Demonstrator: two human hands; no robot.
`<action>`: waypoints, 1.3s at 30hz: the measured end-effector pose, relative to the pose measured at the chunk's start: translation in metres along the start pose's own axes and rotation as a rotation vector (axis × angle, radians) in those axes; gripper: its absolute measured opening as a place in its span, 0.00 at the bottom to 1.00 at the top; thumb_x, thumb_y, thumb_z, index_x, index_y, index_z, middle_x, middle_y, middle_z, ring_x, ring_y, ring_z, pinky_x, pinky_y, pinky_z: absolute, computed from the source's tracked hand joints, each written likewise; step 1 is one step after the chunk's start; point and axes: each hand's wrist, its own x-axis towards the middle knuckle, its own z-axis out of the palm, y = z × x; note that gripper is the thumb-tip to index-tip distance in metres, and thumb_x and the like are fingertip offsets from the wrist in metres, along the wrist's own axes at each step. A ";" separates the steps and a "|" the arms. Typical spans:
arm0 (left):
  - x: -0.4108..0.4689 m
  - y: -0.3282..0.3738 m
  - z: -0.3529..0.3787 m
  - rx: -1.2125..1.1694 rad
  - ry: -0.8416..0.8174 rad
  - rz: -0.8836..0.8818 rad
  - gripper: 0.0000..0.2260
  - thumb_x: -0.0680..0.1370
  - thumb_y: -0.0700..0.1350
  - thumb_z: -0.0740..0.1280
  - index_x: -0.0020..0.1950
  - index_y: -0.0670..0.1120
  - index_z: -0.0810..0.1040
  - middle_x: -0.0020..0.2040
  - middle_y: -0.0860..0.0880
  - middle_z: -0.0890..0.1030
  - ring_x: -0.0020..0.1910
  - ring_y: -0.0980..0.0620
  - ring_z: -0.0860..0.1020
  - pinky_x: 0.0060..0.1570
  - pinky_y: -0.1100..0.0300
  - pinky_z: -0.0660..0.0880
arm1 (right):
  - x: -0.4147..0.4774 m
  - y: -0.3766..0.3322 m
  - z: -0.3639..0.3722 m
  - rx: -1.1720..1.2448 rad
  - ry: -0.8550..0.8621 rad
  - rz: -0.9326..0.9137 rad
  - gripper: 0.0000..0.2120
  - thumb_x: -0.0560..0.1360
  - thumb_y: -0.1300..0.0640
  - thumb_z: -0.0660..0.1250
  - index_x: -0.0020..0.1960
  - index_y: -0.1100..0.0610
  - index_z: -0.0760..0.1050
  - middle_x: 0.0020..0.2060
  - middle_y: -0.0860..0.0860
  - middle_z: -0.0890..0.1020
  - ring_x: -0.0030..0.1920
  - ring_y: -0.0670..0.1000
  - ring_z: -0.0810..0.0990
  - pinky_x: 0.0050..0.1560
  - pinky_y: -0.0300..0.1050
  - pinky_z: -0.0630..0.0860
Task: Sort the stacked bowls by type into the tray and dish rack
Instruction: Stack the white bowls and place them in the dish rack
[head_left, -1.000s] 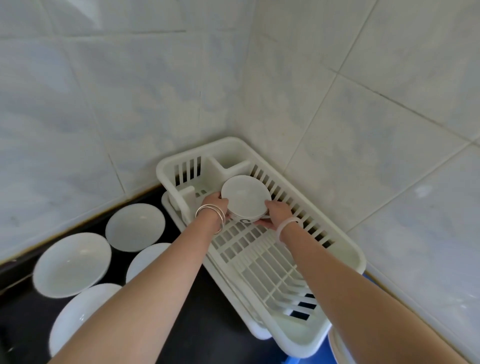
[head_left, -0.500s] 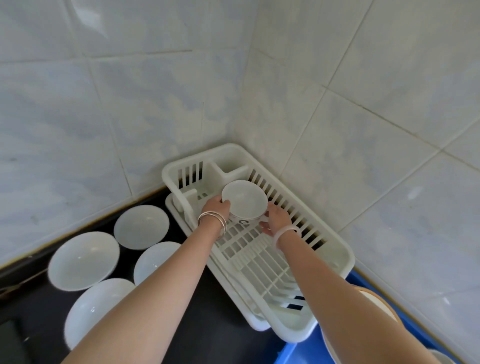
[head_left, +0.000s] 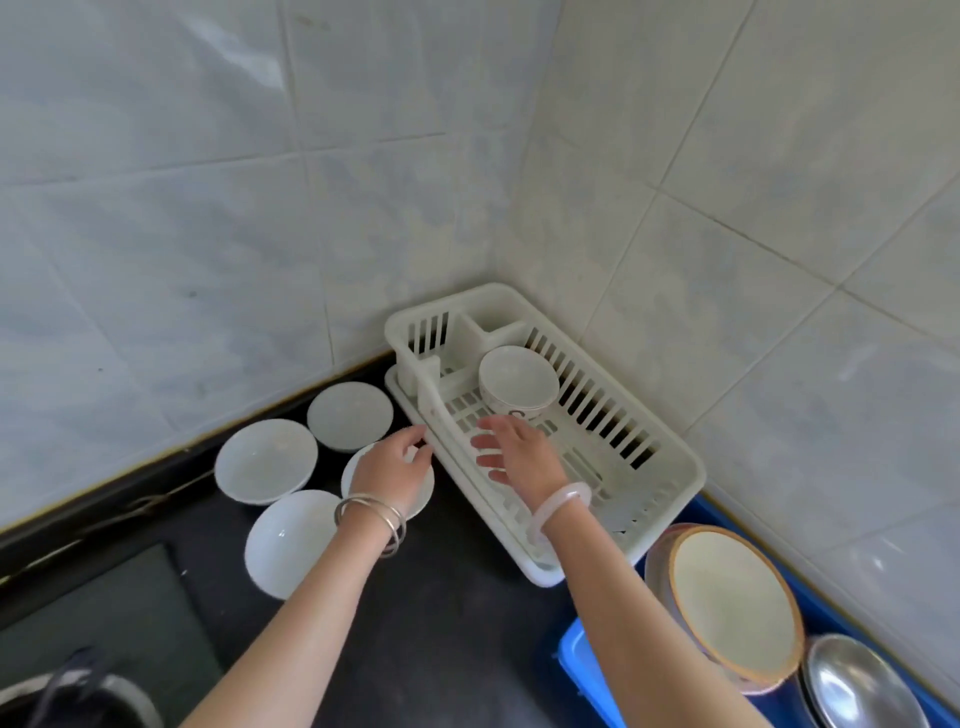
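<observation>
A small white patterned bowl (head_left: 518, 382) stands upright at the far end of the white dish rack (head_left: 670, 467), free of both hands. My right hand (head_left: 514, 452) hovers open just in front of it, over the rack floor. My left hand (head_left: 397, 467) is open above the rack's left rim, partly covering a white bowl (head_left: 423, 491). Three more white bowls (head_left: 266, 460) (head_left: 349, 415) (head_left: 291, 540) lie on the black counter to the left. A blue tray (head_left: 582, 665) at the lower right holds a stack of brown-rimmed bowls (head_left: 730, 603) and a steel bowl (head_left: 862, 686).
Tiled walls meet in a corner right behind the rack. The black counter (head_left: 441, 623) runs below the hands. A dark glass panel (head_left: 104, 623) and a dark object (head_left: 78, 691) sit at the lower left.
Both hands let go of the small patterned bowl, which now rests in the rack, and drew back toward me. The view has dropped, showing the blue tray and its bowls.
</observation>
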 end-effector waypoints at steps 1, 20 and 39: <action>-0.011 -0.012 -0.005 0.023 0.038 -0.033 0.18 0.78 0.44 0.61 0.68 0.48 0.71 0.67 0.47 0.74 0.66 0.47 0.72 0.65 0.56 0.66 | -0.005 0.008 0.011 -0.046 -0.037 0.010 0.12 0.79 0.50 0.55 0.56 0.51 0.74 0.45 0.47 0.82 0.43 0.47 0.80 0.49 0.45 0.76; -0.066 -0.149 -0.031 -0.172 0.355 -0.389 0.33 0.75 0.35 0.64 0.76 0.51 0.54 0.69 0.43 0.71 0.66 0.40 0.71 0.67 0.45 0.66 | 0.027 0.077 0.105 0.119 0.079 0.389 0.11 0.74 0.68 0.59 0.56 0.65 0.72 0.49 0.61 0.79 0.39 0.56 0.80 0.36 0.46 0.80; -0.063 -0.165 -0.042 -0.856 0.380 -0.412 0.17 0.78 0.50 0.61 0.66 0.49 0.72 0.65 0.47 0.75 0.65 0.47 0.72 0.67 0.48 0.68 | -0.013 0.037 0.145 -0.397 -0.025 0.189 0.05 0.72 0.60 0.68 0.37 0.54 0.77 0.34 0.53 0.84 0.36 0.49 0.84 0.41 0.43 0.81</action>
